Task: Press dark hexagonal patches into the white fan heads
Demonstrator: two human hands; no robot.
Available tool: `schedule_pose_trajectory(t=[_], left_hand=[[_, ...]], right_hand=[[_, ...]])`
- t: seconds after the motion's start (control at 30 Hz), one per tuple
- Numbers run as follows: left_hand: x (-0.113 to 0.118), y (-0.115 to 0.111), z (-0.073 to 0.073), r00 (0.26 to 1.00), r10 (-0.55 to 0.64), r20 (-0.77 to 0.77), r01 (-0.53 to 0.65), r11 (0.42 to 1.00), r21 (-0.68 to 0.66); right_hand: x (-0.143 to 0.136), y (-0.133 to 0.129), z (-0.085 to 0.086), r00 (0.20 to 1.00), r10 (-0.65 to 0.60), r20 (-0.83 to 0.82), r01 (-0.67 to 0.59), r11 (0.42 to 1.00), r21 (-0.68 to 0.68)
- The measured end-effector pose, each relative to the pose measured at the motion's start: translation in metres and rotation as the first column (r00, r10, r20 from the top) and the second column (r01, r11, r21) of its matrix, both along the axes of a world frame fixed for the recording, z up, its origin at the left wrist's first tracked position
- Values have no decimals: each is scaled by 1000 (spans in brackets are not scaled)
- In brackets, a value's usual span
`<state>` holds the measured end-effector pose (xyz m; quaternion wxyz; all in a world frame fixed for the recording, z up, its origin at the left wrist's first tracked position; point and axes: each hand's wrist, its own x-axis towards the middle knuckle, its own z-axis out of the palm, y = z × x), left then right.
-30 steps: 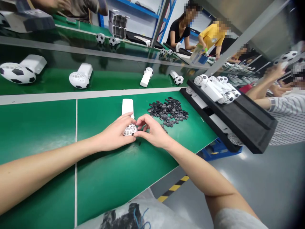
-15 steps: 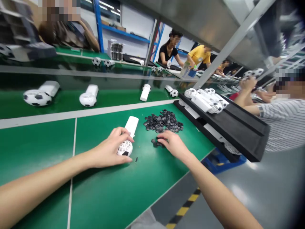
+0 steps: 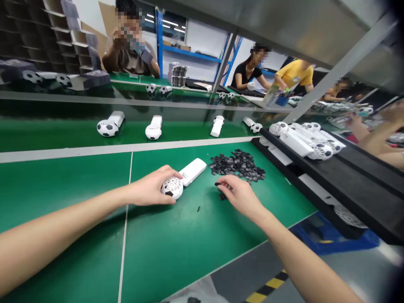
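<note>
My left hand (image 3: pixel 151 185) is closed around the ball-shaped head of a white handheld fan (image 3: pixel 193 171), thumb on the near side and fingers on the far side. The fan lies on the green tabletop, its handle pointing away to the right. One black patch shows on its white grille. My right hand (image 3: pixel 238 194) pinches a small black piece (image 3: pixel 217 184) between thumb and fingertips, just above the table. A few more black pieces (image 3: pixel 222 196) lie beneath those fingers. Behind them spreads a pile of black pieces (image 3: pixel 238 165). A single black sliver (image 3: pixel 198 208) lies between my hands.
Black trays (image 3: pixel 356 176) holding white fans are stacked at the right. Several football-patterned fans (image 3: pixel 153 131) rest on the green strip beyond the pale rail (image 3: pixel 78 150). Co-workers (image 3: pixel 252 69) sit across the line. A slanted metal post (image 3: pixel 344 63) stands at the right.
The view has swung left. The fan's handle has turned clockwise, pointing further right, with my left hand still on its head. My right hand has lifted slightly, a black piece now showing at its fingertips.
</note>
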<state>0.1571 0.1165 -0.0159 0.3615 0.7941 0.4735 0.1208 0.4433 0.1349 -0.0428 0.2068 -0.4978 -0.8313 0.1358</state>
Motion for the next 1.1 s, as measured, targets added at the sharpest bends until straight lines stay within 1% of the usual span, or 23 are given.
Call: schedule_pose_trajectory(t=[0.07, 0.13, 0.2, 0.3, 0.37, 0.43, 0.53, 0.67, 0.8, 0.87, 0.97, 1.03, 1.1], left_hand=[[-4, 1, 2, 998, -67, 11, 67, 998, -7], [-8, 2, 3, 991, -129, 21, 129, 992, -12], [-10, 2, 3, 986, -163, 23, 163, 987, -10], [-10, 0, 4, 986, -165, 21, 165, 986, 6], [-8, -2, 4, 988, -153, 25, 152, 988, 20], [-6, -4, 5, 991, -132, 24, 131, 991, 21], [-3, -7, 4, 995, -93, 17, 93, 996, 12], [-1, -10, -3, 997, -49, 58, 47, 998, 39], [3, -10, -9, 995, 14, 95, -19, 999, 47], [5, -11, -11, 993, 39, 109, -46, 997, 59], [8, -12, -13, 990, 53, 132, -65, 994, 91], [9, -13, -15, 988, 60, 140, -78, 989, 127], [10, -13, -17, 988, 76, 135, -97, 984, 150]], right_hand=[[-18, -7, 9, 988, 94, -120, -103, 992, -68], [-35, -14, 16, 970, 179, -165, -199, 973, -118], [-49, -19, 22, 951, 265, -159, -286, 950, -126], [-61, -23, 26, 916, 389, -97, -397, 914, -84], [-64, -24, 27, 902, 423, -90, -430, 899, -82], [-66, -25, 27, 911, 394, -123, -408, 905, -120], [-68, -26, 25, 931, 307, -195, -343, 921, -185], [-75, -26, 18, 918, 275, -285, -319, 940, -122], [-83, -23, 8, 903, 217, -370, -307, 930, -205], [-86, -22, 4, 898, 227, -377, -319, 926, -201], [-88, -21, 3, 896, 253, -365, -328, 931, -158], [-89, -20, 4, 903, 242, -355, -313, 936, -158], [-90, -18, 6, 922, 206, -327, -278, 941, -192]])
